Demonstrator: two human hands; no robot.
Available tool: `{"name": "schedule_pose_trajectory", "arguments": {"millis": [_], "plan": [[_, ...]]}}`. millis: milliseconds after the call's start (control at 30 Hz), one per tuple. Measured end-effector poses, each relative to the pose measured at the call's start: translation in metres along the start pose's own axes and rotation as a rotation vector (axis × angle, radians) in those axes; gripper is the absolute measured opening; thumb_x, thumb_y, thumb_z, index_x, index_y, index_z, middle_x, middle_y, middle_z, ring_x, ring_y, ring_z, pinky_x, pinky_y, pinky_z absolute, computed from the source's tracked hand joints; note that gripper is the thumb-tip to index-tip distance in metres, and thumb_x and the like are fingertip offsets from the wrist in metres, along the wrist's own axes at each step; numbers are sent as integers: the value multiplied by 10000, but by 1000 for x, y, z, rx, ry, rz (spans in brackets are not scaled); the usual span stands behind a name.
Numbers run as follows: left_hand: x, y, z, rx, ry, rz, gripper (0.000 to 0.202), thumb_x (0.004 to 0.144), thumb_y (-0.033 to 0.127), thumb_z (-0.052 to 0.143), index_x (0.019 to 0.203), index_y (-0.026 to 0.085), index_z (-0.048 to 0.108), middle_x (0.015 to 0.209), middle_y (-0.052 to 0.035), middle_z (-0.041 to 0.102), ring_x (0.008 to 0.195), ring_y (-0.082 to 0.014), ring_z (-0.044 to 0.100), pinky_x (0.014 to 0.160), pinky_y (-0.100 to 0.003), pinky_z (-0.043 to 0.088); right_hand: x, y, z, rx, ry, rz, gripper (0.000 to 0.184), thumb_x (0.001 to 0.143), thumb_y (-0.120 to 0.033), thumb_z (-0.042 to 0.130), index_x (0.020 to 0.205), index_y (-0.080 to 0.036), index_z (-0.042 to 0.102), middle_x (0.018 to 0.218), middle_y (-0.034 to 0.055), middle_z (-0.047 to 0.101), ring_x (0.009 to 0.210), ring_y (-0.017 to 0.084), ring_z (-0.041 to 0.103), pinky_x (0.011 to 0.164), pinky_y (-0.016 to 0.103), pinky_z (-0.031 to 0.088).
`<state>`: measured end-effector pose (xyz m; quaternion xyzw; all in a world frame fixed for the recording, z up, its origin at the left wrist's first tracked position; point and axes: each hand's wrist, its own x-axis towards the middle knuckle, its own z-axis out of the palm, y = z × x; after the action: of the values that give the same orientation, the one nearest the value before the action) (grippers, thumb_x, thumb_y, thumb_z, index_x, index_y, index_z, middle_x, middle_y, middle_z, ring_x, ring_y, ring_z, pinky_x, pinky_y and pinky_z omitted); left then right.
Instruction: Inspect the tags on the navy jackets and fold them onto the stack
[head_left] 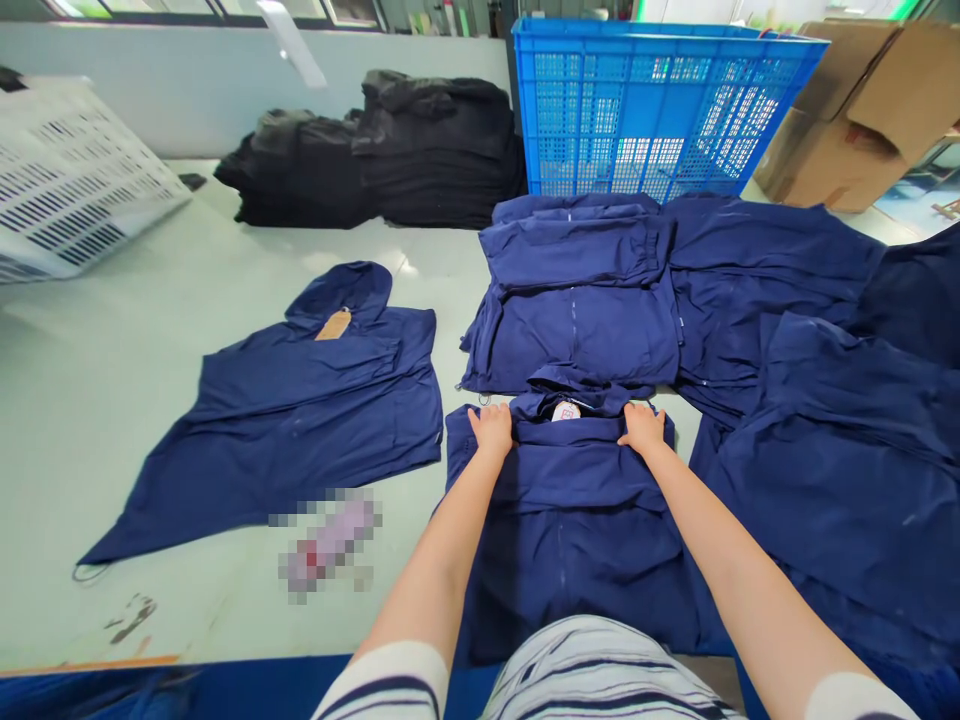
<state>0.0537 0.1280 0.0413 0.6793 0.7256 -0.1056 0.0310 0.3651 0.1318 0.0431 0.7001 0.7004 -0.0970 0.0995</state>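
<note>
Okay, so we're looking straight down past our striped shirt (592,670), with both forearms reaching out ahead of us and angling in toward each other. Our left hand (491,430) and right hand (643,428) are resting palm-down near the top of a navy hooded jacket (577,500), which is lying flat on the tabletop (112,400) right in front of us. The grip on each side is spread, with the fingers fanned out and pressing on the cloth, and neither hand is pinching anything. The hands are sitting well apart, on either side of a small white paper tag (566,411) showing at the collar.

Just off to our left, a blurred object (330,540) is lying on the tabletop, too pixelated for us to tell what it is. Past it, a second navy jacket (315,420) is spread out with a brown card tag (334,324) at its neck. Right ahead, a stack of navy jackets (577,310) is sitting just beyond our hands, and a loose heap of navy garments (847,470) is spreading along the right side.

Farther back, we're seeing a blue plastic crate (660,110), stacked black garments (420,160), a tilted white crate (67,180) at the left, and a cardboard box (847,120) in the far right corner.
</note>
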Motion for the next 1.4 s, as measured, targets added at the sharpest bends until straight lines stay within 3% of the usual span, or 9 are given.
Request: {"name": "schedule_pose_trajectory", "arguments": {"millis": [333,500,567,667,767,900,1067,1200,1400], "plan": [[-32,1,7,-73,254,-12,690,762,213,669,1405,122,436,1232,-208,595,1191,-356,519,1119,-628,212,-29,1,11,13,232,33,588,761,-301,759,1293,-206,529,1221,155,601,1128,309,534,1040,575,272],[-46,16,16,-235,470,244,465,851,123,491,1304,201,562,1298,-161,574,1249,-299,493,1105,-502,317,-43,-17,11,84,446,-281,396,871,-165,540,1257,-212,614,1248,147,597,1101,273,529,994,447,358],[-52,29,20,-301,461,388,447,874,162,480,1311,219,557,1316,-136,571,1227,-274,510,1074,-444,370,-47,-31,13,120,444,-436,374,906,-166,471,1235,-218,639,1244,128,608,1116,252,530,988,407,378],[-61,48,28,-377,454,451,542,893,251,501,1428,202,427,1371,-129,535,1311,-283,433,1127,-480,309,-50,-53,17,136,429,-545,439,932,-205,451,1363,-209,533,1352,120,557,1265,255,452,1086,442,311],[-69,60,38,-433,437,423,548,923,294,472,1452,179,385,1255,-131,589,1272,-271,460,1147,-513,271,-55,-67,26,165,363,-483,470,961,-280,437,1425,-204,455,1268,127,603,1215,259,490,1141,508,225],[-79,62,54,-478,387,432,423,948,341,455,1340,205,531,1055,-92,613,1081,-234,549,1095,-477,348,-64,-74,42,271,268,-345,373,986,-359,398,1298,-273,584,1055,75,648,1032,220,563,1140,467,244],[-89,63,66,-482,401,403,307,925,308,495,1183,250,650,1204,-116,587,1158,-263,503,1048,-478,372,-73,-79,54,324,270,-302,263,932,-318,488,1112,-275,675,1246,80,598,1174,248,489,1106,452,265],[-91,65,66,-435,354,417,259,924,308,491,1124,255,646,1402,-105,517,1157,-269,500,979,-460,394,-71,-82,55,292,237,-341,428,897,-233,475,1316,-238,559,1408,97,514,1252,263,421,1027,407,311],[-91,66,67,-469,361,340,370,919,315,493,1255,181,571,1176,-131,625,1077,-263,532,970,-424,378,-65,-78,61,341,205,-320,473,952,-351,401,1396,-215,491,1301,101,588,1178,256,466,1001,381,302]]}}
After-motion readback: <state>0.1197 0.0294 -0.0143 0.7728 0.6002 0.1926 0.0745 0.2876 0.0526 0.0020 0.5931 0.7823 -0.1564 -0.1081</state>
